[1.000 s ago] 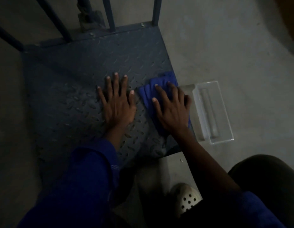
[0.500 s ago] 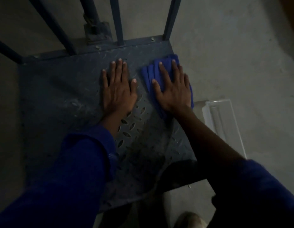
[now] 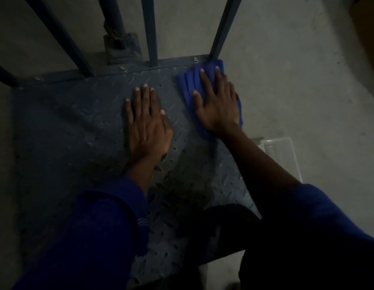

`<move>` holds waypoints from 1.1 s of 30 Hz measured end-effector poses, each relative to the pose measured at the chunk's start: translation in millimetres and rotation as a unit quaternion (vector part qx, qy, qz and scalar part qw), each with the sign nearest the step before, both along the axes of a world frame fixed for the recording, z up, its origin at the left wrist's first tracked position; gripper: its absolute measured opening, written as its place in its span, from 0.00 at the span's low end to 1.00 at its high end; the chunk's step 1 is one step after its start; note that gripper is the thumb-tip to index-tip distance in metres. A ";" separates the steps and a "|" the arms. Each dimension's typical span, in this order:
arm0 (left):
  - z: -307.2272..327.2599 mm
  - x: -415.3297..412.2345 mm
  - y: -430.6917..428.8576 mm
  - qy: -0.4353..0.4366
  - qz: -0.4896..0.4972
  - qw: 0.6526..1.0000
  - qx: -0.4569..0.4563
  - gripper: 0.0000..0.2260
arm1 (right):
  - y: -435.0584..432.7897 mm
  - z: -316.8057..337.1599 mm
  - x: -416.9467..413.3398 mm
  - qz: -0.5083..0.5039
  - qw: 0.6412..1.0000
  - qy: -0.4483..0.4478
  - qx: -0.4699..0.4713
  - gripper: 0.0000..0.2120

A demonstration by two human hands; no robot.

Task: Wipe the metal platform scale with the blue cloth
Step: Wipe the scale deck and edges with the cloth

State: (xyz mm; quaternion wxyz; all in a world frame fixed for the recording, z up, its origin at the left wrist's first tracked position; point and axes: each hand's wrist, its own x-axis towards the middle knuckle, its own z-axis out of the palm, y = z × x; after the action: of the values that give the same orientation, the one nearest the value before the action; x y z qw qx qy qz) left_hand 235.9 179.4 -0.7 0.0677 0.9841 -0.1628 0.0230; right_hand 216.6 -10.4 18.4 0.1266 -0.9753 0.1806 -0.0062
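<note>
Scale platform [image 3: 62, 130] fills the view; your wipe is mid-way by my read: the cloth is at the far right corner, and the left half and near edge look untouched. Blue cloth [image 3: 189, 84] lies flat by the corner post. Your right hand [image 3: 218, 105] presses it down, fingers spread, no grip. Your left hand [image 3: 147, 124] is flat on bare plate, empty, bracing.

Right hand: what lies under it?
Under the flat right hand lies the folded blue cloth, pressed on the dark metal tread-plate scale platform at its far right corner. The plate beneath the cloth is covered.
</note>
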 end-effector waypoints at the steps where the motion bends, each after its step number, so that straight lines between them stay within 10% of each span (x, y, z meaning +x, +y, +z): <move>1: 0.3 0.6 0.4 0.003 0.000 1.000 0.001 0.30 | 16.1 2.5 10.0 0.006 1.000 0.004 -0.003 0.32; 7: 6.9 -0.1 0.2 0.023 -0.001 1.000 0.017 0.32 | 20.1 -4.3 -59.2 0.169 0.985 -0.031 -0.026 0.29; 13: 3.3 -1.0 -0.2 0.005 0.001 1.000 -0.002 0.30 | 19.8 0.9 4.5 0.040 0.999 -0.010 -0.018 0.31; 33: 8.2 -63.6 18.6 0.025 0.011 0.999 0.034 0.30 | 42.2 -0.6 -126.5 0.071 0.996 -0.031 -0.041 0.28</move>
State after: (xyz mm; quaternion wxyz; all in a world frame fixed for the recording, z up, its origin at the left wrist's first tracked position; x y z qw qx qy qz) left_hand 172.3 198.0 7.5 0.0378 0.9879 -0.1506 -0.0063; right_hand 90.2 31.8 17.8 0.0921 -0.9895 0.1064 -0.0344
